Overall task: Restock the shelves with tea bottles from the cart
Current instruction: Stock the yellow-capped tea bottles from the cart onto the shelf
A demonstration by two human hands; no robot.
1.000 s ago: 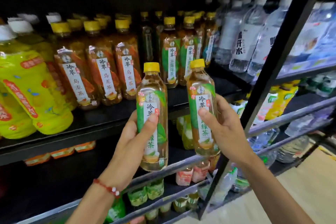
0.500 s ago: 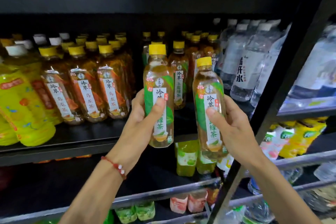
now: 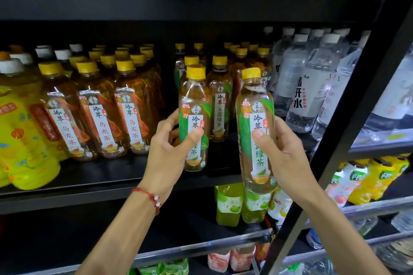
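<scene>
My left hand (image 3: pixel 168 154) grips a green tea bottle (image 3: pixel 194 105) with a yellow cap, upright, its base at or just above the black shelf (image 3: pixel 93 176), in front of the row of green tea bottles (image 3: pixel 220 100). My right hand (image 3: pixel 283 156) grips a second green tea bottle (image 3: pixel 254 109), upright, out in front of the shelf edge, with its base below the shelf's level. The cart is out of view.
Amber oolong tea bottles (image 3: pixel 98 105) fill the shelf to the left, with big yellow bottles (image 3: pixel 20 136) beyond. Water bottles (image 3: pixel 306 87) stand to the right. A black slanted upright (image 3: pixel 348 118) crosses at right. More drinks sit on lower shelves (image 3: pixel 230 205) and on the shelf overhead.
Both hands have risen with their bottles and gone toward the shelf. The left bottle has moved in closer to the row of green tea bottles.
</scene>
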